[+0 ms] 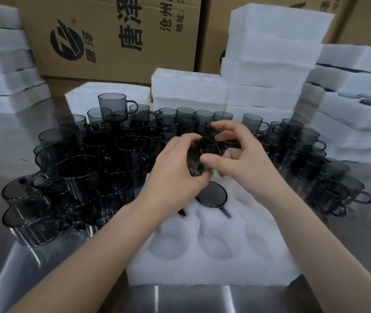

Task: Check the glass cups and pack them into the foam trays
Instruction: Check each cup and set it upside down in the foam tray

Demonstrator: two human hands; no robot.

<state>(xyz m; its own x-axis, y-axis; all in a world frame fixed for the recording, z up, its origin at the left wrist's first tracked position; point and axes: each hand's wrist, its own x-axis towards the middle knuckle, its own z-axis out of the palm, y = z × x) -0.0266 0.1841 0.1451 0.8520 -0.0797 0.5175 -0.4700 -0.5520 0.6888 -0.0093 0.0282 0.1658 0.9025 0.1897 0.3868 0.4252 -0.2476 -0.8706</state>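
Both hands hold one smoky grey glass cup [204, 152] above the far end of a white foam tray [211, 263]. My left hand [175, 175] grips it from the left and below. My right hand [238, 152] pinches it from the right, thumb across its side. The cup is tilted and partly hidden by fingers. One cup [212, 197] sits in a far pocket of the tray, handle towards me. A second handle [181, 213] shows under my left wrist. The near pockets hold nothing.
Several grey cups [85, 168] crowd the steel table on the left and more [315, 159] on the right. Stacks of foam trays [268, 71] stand behind, with others far left and right. Cardboard boxes [112, 37] close off the back.
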